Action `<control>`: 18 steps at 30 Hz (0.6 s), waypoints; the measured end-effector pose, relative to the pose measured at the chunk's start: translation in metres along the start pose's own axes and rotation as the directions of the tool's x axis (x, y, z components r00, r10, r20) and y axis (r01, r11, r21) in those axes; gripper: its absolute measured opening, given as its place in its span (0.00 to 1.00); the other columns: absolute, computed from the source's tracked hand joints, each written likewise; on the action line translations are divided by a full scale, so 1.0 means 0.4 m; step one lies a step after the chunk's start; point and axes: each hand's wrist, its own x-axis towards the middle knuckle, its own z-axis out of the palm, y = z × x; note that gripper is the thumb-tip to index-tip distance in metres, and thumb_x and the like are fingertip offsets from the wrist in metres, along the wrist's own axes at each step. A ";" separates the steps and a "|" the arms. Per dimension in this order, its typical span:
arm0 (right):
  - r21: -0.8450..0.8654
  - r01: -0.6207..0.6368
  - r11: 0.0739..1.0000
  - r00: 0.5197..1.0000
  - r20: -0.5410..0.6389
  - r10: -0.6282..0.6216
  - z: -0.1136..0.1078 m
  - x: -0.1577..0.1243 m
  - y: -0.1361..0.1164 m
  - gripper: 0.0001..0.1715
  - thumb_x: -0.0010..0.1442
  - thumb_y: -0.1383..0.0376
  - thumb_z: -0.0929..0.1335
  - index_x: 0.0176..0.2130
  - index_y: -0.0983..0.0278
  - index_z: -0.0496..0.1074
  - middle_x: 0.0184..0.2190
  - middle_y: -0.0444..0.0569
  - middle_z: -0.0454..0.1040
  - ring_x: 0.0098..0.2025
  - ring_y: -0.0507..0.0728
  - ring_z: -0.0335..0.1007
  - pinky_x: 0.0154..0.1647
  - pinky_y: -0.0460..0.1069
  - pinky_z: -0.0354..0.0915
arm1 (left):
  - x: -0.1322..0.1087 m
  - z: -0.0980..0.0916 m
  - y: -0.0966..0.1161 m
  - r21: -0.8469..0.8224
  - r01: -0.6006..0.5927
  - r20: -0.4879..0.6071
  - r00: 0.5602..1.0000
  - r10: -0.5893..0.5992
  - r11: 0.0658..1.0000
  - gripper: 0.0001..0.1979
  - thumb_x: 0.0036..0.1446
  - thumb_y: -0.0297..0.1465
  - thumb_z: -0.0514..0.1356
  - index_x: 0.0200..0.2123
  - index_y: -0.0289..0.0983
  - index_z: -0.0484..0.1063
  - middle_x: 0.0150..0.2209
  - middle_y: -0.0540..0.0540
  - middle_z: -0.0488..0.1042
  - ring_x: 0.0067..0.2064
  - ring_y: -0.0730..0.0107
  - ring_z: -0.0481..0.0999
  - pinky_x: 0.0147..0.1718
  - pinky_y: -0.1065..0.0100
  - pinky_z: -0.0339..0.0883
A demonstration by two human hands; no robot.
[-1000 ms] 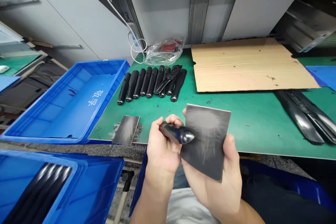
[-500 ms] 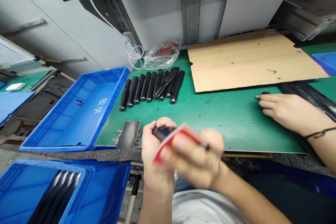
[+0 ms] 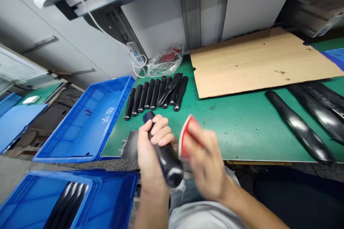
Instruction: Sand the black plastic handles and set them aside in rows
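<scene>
The left hand [image 3: 150, 150] is clenched around a black handle [image 3: 164, 157], in front of the near edge of the tabletop [image 3: 236, 121]. The handle is tilted. Its rounded far end rises above the fingers toward the tabletop, and its thicker near end points down toward the person's lap.

The right hand [image 3: 205, 166] is blurred. It grasps a red-backed sheet [image 3: 186, 136] by its lower part, and the sheet curves upward out of the fingers. The sheet stands just beside the right side of the handle. The blur hides whether the two are touching.

On the tabletop:
- A row of black handles [image 3: 150, 94] lies side by side near the left edge, toward the far side.
- A black plier-like tool [image 3: 171, 85] rests across the right end of the row.
- A clear plastic bag [image 3: 164, 62] with red contents lies at the far edge behind the row. A white cable [image 3: 135, 59] is looped just to its left.
- A cardboard sheet [image 3: 258, 61] covers the far right area.
- A long black moulding [image 3: 298, 130] lies at an angle near the right edge, with more like it [image 3: 319, 109] beyond it.
- A grey sheet [image 3: 131, 144] lies at the near edge, partly hidden by the left hand.

A blue crate [image 3: 83, 123] touches the left edge of the tabletop. A second blue crate [image 3: 107, 200], lower and nearer, holds several black strips [image 3: 66, 202].
</scene>
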 end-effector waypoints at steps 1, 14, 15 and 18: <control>0.009 -0.048 0.999 0.998 -0.039 0.048 -0.011 -0.003 0.016 0.28 0.78 0.61 0.57 0.73 0.49 0.57 0.72 0.49 0.63 0.71 0.65 0.62 0.67 0.68 0.66 | 0.031 0.007 0.026 0.153 -0.021 0.051 0.999 0.014 0.988 0.10 0.74 0.32 0.49 0.39 0.37 0.66 0.21 0.60 0.61 0.13 0.87 0.60 0.13 0.83 0.54; 0.044 -0.211 0.976 0.951 -0.220 0.216 -0.105 -0.064 0.126 0.26 0.76 0.63 0.62 0.69 0.56 0.66 0.68 0.57 0.64 0.68 0.65 0.64 0.68 0.65 0.67 | 0.613 -0.051 0.130 0.742 0.142 0.152 0.916 0.370 -0.655 0.34 0.65 0.45 0.62 0.64 0.26 0.69 0.66 0.19 0.65 0.70 0.27 0.58 0.65 0.35 0.50; 0.048 -0.220 0.974 0.949 -0.220 0.226 -0.105 -0.059 0.124 0.25 0.76 0.63 0.62 0.69 0.56 0.66 0.68 0.57 0.64 0.68 0.65 0.65 0.68 0.65 0.67 | 0.618 -0.059 0.115 0.703 0.154 0.149 0.923 0.355 -0.695 0.36 0.65 0.49 0.60 0.66 0.27 0.68 0.68 0.19 0.62 0.71 0.24 0.55 0.65 0.31 0.47; 0.079 -0.241 0.967 0.941 -0.224 0.253 -0.113 -0.043 0.124 0.25 0.76 0.61 0.63 0.69 0.56 0.67 0.67 0.56 0.66 0.67 0.64 0.66 0.68 0.63 0.68 | 0.619 -0.074 0.090 0.601 0.165 0.151 0.938 0.314 -0.782 0.39 0.66 0.53 0.56 0.68 0.30 0.66 0.71 0.20 0.57 0.72 0.21 0.52 0.63 0.28 0.49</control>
